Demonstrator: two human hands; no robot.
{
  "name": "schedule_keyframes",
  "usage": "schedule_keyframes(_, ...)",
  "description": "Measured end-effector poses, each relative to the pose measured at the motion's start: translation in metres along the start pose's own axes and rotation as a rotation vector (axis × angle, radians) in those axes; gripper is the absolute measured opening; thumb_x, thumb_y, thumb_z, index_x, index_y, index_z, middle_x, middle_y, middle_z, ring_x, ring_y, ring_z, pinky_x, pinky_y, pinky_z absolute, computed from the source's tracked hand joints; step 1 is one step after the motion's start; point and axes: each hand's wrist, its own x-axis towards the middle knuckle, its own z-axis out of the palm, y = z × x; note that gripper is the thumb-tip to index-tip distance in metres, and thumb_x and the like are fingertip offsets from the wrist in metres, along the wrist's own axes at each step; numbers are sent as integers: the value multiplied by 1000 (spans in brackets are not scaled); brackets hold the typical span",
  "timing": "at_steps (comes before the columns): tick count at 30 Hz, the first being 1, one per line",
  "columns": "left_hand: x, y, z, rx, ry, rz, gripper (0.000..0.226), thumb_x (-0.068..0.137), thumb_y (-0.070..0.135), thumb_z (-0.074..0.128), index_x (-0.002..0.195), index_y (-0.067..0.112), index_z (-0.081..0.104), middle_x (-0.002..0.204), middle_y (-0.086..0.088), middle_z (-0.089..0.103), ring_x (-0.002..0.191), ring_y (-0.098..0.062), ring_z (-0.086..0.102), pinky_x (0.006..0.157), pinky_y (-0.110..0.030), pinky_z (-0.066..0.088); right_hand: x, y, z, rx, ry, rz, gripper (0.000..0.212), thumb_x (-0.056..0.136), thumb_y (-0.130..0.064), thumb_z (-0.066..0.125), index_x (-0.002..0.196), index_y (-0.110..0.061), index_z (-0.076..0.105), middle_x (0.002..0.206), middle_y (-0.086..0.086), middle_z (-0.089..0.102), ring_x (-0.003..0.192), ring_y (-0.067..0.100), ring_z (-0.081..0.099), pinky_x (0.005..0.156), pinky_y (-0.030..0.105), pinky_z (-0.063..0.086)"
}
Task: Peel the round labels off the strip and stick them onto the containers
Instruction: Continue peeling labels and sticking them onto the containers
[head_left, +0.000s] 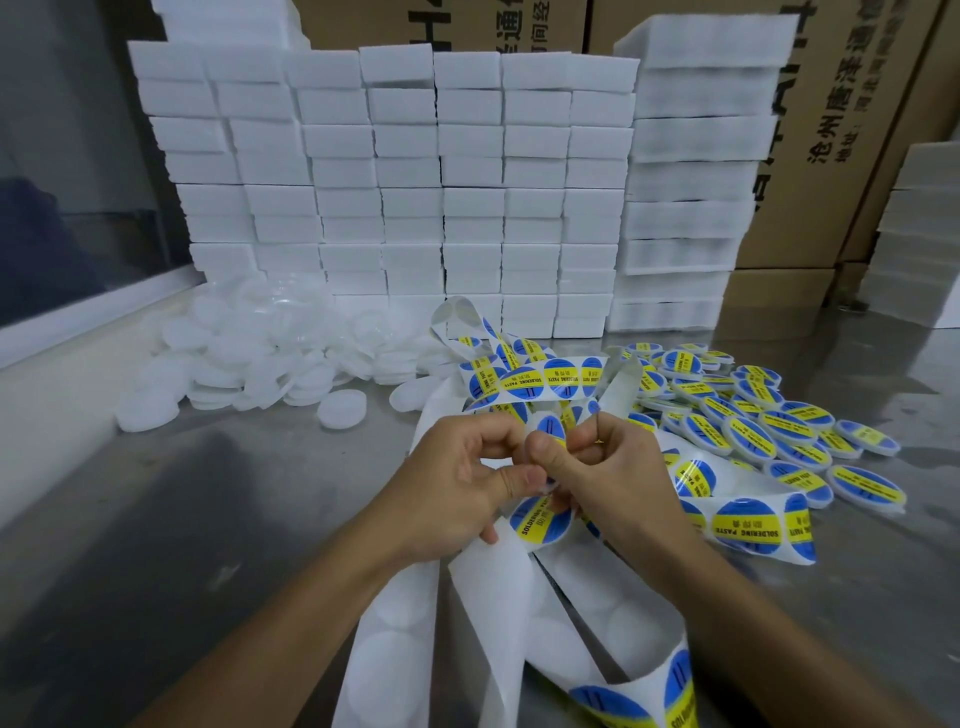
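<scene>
The label strip (524, 384) loops over the near-middle of the metal table (156, 519). Both the left hand (457, 493) and the right hand (597, 478) pinch it with curled fingers. Labelled containers (753, 421) lie right, plain white containers (270, 358) far left, foam blocks (415, 182) behind.

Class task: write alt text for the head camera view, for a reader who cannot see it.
Two hands, left hand and right hand, pinch a label strip of blue and yellow round labels above a metal table. Unlabelled white containers are heaped at left, labelled containers at right, with stacked white foam blocks behind.
</scene>
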Motion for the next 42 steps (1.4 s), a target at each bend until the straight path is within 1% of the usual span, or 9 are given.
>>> schedule_keyframes(5,-1,-2,-5,114,-38,-4,11,88,4,64,81,8,57,85,-6,63,45,-16,47,45,-29,49,-3,4,-1,-101,-10,-45,66,56,-64,70,71,-3,47,48,6,63,38,16,60,39,20,45)
schedule_keyframes(12,-2,0,-5,15,-77,-15,17,87,8,65,74,9,54,87,-6,67,65,-23,63,51,-25,51,0,8,3,-39,48,-117,56,84,-49,55,71,4,44,48,17,58,38,17,56,39,27,46)
schedule_keyframes(17,-2,1,-6,-100,-4,-56,21,90,0,61,74,11,54,83,-4,70,80,-26,71,45,-23,49,0,14,3,24,-37,-150,6,98,-18,55,100,-15,60,50,11,60,42,16,55,43,24,48)
schedule_keyframes(20,-1,1,-5,-151,90,-85,12,92,1,58,82,4,53,86,-13,73,83,-23,73,41,-23,47,1,12,0,47,-115,-179,21,94,-11,60,114,-17,65,62,21,65,50,17,59,52,26,51)
schedule_keyframes(23,-1,2,-5,-203,199,-85,5,94,4,56,92,5,61,85,-10,76,78,-20,74,39,-22,46,0,7,1,40,-203,-141,44,78,-15,77,118,-22,60,80,11,73,60,16,65,59,28,56)
schedule_keyframes(30,3,1,3,-143,331,15,15,93,11,59,89,11,73,74,-12,73,58,-12,66,43,-22,45,-4,-8,-3,40,-193,-108,58,53,-24,91,101,-29,58,87,5,75,61,21,67,61,41,61)
schedule_keyframes(34,3,2,2,-125,345,30,18,93,8,60,88,21,72,70,-1,74,59,-12,65,44,-23,47,-4,-11,0,6,-181,-173,37,69,-16,83,100,-18,63,89,8,75,71,33,71,63,42,61)
schedule_keyframes(36,4,2,4,-122,353,23,19,92,7,60,89,22,71,68,2,73,61,-12,66,43,-23,46,-4,-11,-1,21,-177,-191,25,75,-12,77,97,-14,67,87,7,75,74,27,73,61,35,60)
schedule_keyframes(42,4,1,2,-111,360,10,18,92,5,59,106,4,71,72,0,73,62,-8,67,41,-21,45,-5,-12,-3,20,-186,-188,18,89,-13,64,103,-22,70,82,8,76,64,18,72,51,26,52)
